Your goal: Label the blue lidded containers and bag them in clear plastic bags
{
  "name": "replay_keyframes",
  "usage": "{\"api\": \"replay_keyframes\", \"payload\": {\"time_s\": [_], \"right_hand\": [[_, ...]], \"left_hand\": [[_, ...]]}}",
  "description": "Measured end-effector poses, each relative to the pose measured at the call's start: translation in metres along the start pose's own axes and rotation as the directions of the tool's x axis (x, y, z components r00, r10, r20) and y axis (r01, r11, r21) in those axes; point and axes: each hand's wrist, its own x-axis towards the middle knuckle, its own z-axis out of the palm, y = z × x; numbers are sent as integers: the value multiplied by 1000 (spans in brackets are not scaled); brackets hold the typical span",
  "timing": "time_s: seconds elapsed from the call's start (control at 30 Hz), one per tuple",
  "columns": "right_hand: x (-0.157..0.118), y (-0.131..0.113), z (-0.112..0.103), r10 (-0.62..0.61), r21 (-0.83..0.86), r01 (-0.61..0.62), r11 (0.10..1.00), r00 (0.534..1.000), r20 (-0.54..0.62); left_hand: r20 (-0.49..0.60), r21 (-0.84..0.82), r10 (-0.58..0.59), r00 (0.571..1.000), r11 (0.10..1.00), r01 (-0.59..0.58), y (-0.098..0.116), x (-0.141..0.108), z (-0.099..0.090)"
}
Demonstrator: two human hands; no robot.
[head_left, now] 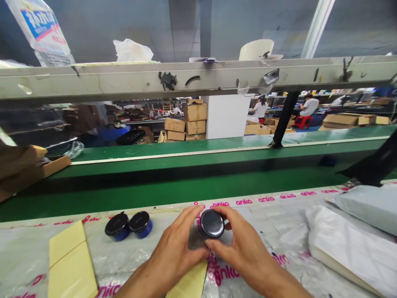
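A small round container with a glossy black top (212, 224) is held between my two hands above the plastic-covered table. My right hand (245, 244) grips it from the right, thumb at the near edge and fingers at the far side. From the left, my left hand (173, 240) curls round it, fingertips and thumb at its edge. Two similar containers with black lids and blue sides, one (117, 226) beside another (140, 224), stand to the left. Under my hands lies a yellow printed paper (189, 283), partly hidden.
Folded yellow paper (71, 260) lies at the left, white plastic packets (350, 244) at the right. Beyond the table runs a green conveyor belt (186, 188) with black posts (285, 118). A shelf beam (124, 80) crosses above, carrying a bottle (46, 31). People sit far behind.
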Motion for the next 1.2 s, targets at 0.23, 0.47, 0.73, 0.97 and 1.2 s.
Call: {"api": "replay_keyframes", "payload": {"time_s": [0.23, 0.47, 0.73, 0.97, 1.2], "right_hand": [[-12, 24, 12, 149, -309, -129, 942, 988, 44], [-27, 13, 3, -195, -301, 176, 937, 980, -31], [-38, -2, 26, -31, -62, 44, 997, 980, 198], [-29, -8, 25, 220, 104, -250, 963, 947, 236], [-31, -8, 28, 339, 298, -408, 863, 905, 256]], "left_hand": [[39, 470, -273, 961, 854, 224, 3, -34, -6], [49, 339, -361, 931, 883, 324, 2, -38, -3], [239, -457, -462, 854, 723, 518, -9, -33, 6], [321, -494, -394, 861, 706, 507, 0, -34, 8], [268, -218, -386, 883, 868, 446, 18, -31, -3]]}}
